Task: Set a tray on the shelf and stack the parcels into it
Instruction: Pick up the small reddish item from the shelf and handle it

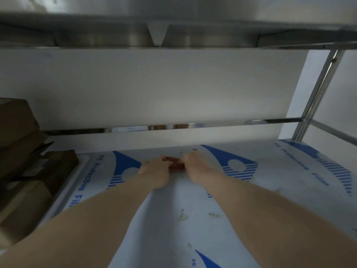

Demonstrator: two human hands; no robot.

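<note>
Your left hand [156,171] and right hand [195,167] meet deep on the shelf [270,182], fingers curled inward toward each other around a small reddish-brown thing [173,164] that shows only as a sliver between them; both hands touch it and look closed on it, though what it is stays too blurred and too hidden to name. Both forearms run straight in from the near edge, lying low over the printed protective film [301,161] that still covers the shelf surface, with a few pale specks and stains on it near your arms. To your left, a pale tray [73,182] already sits on the shelf, its rim just beside your left forearm, and brown parcels [29,151] are stacked in it, several layers high against the left edge of the view. So, judging from this, the tray step is done and a good part of the stacking too; whether more parcels wait outside the view you cannot tell from here. The item between your hands is well apart from the tray, so if it belongs to the load it has yet to go across. The metal shelf above [173,35] hangs low, leaving little headroom for lifting.
</note>
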